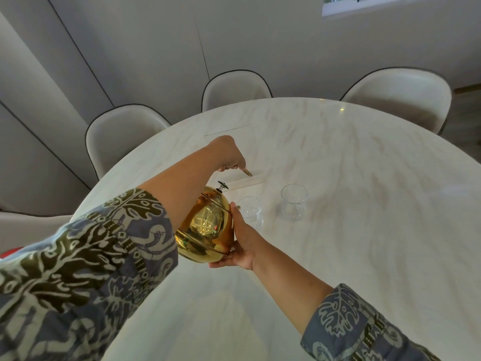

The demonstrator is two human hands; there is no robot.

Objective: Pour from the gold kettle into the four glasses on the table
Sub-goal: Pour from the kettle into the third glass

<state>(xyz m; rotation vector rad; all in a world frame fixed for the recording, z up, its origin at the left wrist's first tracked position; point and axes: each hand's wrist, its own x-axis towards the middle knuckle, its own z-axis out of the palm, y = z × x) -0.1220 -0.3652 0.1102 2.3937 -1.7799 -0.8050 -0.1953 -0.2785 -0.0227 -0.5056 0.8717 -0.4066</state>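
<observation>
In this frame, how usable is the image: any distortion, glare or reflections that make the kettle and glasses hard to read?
Head view: strong wide-angle bending curves the table edge and wall lines. The gold kettle mirrors the room, with bright highlights but no blowout. The two clear glasses are low-contrast against the pale marble; any contents cannot be told. Only two glasses are in view. Lighting is soft, shadows faint.

Kettle (208, 227) was held above counter (364, 204), near glass (250, 211) just to its right, 2nd glass (294, 201) farther right; chairs (235, 88) behind counter.
</observation>
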